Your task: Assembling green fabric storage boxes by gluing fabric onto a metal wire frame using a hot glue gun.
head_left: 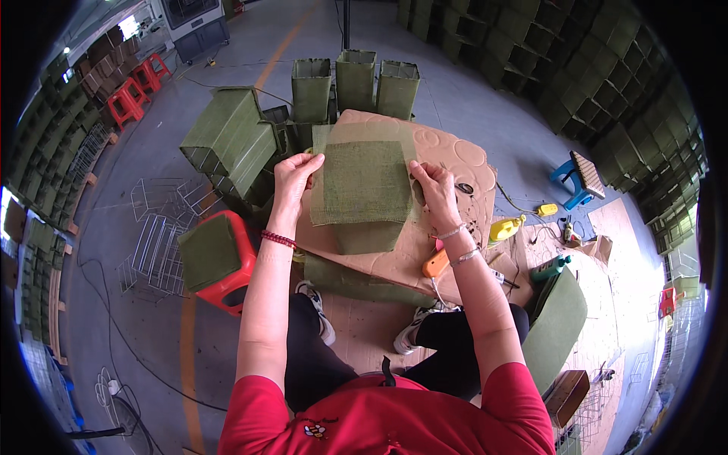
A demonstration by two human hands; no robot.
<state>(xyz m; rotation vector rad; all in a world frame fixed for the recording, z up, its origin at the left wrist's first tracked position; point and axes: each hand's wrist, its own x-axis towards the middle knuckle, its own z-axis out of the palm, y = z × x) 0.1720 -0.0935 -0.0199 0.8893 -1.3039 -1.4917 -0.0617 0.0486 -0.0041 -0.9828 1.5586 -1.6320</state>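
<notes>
Both hands pinch the square sheet of green woven fabric (362, 182): the left hand (294, 171) closed on its left edge, the right hand (432, 186) on its right edge. The sheet drapes over a green fabric-covered box (369, 236) on the brown cardboard-topped table (462, 163), hiding the box's top. An orange tool (435, 263) is partly hidden behind the right forearm.
</notes>
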